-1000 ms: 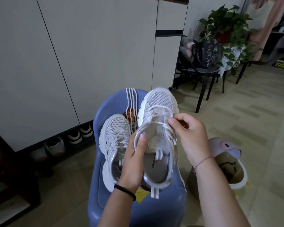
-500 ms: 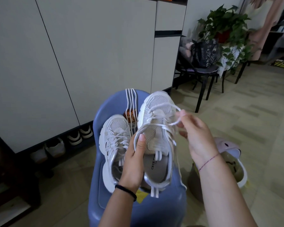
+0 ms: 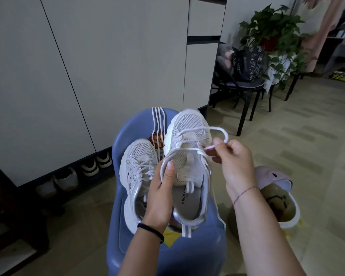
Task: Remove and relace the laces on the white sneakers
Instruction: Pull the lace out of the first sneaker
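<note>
Firmly, the left hand (image 3: 161, 196) grips the sneaker (image 3: 189, 124); just beside it, the right hand (image 3: 233, 162) pinches its seemingly slack lace (image 3: 207, 127).

Pale cabinet doors (image 3: 108, 66) fill ten to twelve o'clock; a black chair (image 3: 245, 84) and leafy plant (image 3: 271, 26) stand at two, on a beige tiled floor (image 3: 307, 136).

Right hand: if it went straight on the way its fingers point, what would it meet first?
Likely the held sneaker: the right hand, pinching the lace loop, points its fingers leftward at that shoe's laced side, close by. Depth is unclear from one view.
</note>
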A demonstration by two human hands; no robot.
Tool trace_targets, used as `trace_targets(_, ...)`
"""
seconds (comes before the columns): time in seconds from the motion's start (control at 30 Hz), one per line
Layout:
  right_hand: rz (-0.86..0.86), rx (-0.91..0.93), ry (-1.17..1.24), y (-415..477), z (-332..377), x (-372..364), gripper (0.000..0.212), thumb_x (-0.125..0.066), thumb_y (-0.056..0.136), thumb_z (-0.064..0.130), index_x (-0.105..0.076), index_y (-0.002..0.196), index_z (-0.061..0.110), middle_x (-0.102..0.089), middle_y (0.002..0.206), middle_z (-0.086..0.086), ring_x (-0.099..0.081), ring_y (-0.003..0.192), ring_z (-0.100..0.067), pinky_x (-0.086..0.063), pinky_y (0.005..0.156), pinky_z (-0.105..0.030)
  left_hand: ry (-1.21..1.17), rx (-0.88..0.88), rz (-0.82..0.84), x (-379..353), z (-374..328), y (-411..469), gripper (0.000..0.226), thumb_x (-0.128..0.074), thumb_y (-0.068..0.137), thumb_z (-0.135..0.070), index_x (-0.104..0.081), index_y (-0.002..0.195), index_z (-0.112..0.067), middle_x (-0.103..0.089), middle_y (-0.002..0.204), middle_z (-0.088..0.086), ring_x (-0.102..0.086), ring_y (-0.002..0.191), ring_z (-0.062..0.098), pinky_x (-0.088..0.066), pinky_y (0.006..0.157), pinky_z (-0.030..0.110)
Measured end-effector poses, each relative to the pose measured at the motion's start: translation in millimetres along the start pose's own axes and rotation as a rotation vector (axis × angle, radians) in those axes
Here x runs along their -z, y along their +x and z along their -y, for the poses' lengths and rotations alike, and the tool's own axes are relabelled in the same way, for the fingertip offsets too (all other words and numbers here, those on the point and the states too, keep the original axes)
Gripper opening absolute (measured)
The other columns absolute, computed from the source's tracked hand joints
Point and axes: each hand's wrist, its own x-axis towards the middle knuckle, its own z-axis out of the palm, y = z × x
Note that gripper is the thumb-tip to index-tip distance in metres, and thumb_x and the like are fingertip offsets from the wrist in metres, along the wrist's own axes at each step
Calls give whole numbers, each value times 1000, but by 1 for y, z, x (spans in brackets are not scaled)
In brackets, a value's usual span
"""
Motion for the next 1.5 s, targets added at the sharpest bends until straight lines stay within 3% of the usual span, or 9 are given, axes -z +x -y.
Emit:
trace_targets(0.23, -98, -288, 646, 12, 13, 21, 15, -53, 98, 17, -55, 83, 15, -44, 52, 5, -37, 40, -3, -31, 43, -15, -2, -11, -37, 1, -5, -3, 49, -43, 84, -69, -58, 121, -42, -62, 124, -26, -51, 122, -9, -36, 108, 25)
trace_targets(0.43, 166, -218, 283, -1, 8, 6, 33, -57, 84, 48, -64, 79, 16, -59, 71, 4, -53, 66, -8, -43, 65, -22, -20, -9, -58, -1, -3, -2, 61, -44, 79, -76, -54, 128, -40, -58, 130, -25, -47, 125, -8, -33, 115, 33)
trace_targets(0.57, 342, -81, 164, -11, 4, 0, 16, -71, 82, 24, -65, 87, 10, -64, 64, 14, -58, 63, 0, -45, 59, -12, -4, -25, -46, -1, -2, -1, 63, -45, 80, -74, -54, 131, -38, -58, 131, -23, -47, 127, -5, -33, 115, 36)
trace_targets(0.73, 224, -4, 72, -6, -4, -4, 3, -68, 87, 11, -69, 84, 9, -68, 67, 11, -62, 66, -4, -50, 62, -17, 7, -26, -21, 0, 1, 0, 68, -45, 75, -76, -56, 130, -37, -61, 128, -20, -50, 125, -2, -36, 113, 39)
trace_targets(0.93, 108, 5, 90, -3, -7, -6, 20, -60, 93, 15, -68, 76, 10, -70, 69, 3, -64, 66, -6, -50, 65, -18, 10, -36, -32, 0, 0, 0, 68, -46, 78, -76, -54, 132, -35, -59, 131, -20, -49, 127, -3, -35, 113, 35)
trace_targets(1.1, -19, -103, 473, 2, 8, 5, 29, -42, 102, 19, -51, 76, 9, -68, 59, 0, -69, 61, -15, -57, 60, -24, -47, -46, -70, 0, -7, 0, 45, -42, 84, -58, -56, 122, -40, -61, 124, -26, -50, 121, -10, -37, 105, 20)
trace_targets(1.27, -86, -201, 376, 8, 8, 29, 21, -56, 96, 22, -56, 78, 11, -44, 49, 5, -33, 34, -3, -23, 34, -14, -50, -62, -55, 2, -8, -2, 39, -41, 86, -53, -58, 119, -40, -63, 119, -30, -52, 119, -11, -37, 98, 15)
trace_targets(1.37, 59, -252, 287, 5, 3, 22, 27, -59, 92, 33, -63, 78, 11, -56, 55, 4, -45, 44, -5, -33, 43, -15, -42, -39, -49, -1, -6, -2, 40, -41, 84, -59, -56, 119, -45, -60, 119, -36, -48, 121, -14, -34, 105, 19)
trace_targets(1.5, 222, -198, 72, -1, -4, 12, 34, -65, 85, 46, -72, 84, 13, -70, 82, 3, -64, 81, -11, -47, 79, -28, -40, -36, -49, -1, -3, 1, 50, -43, 85, -72, -55, 124, -43, -59, 127, -28, -47, 125, -9, -33, 113, 29)
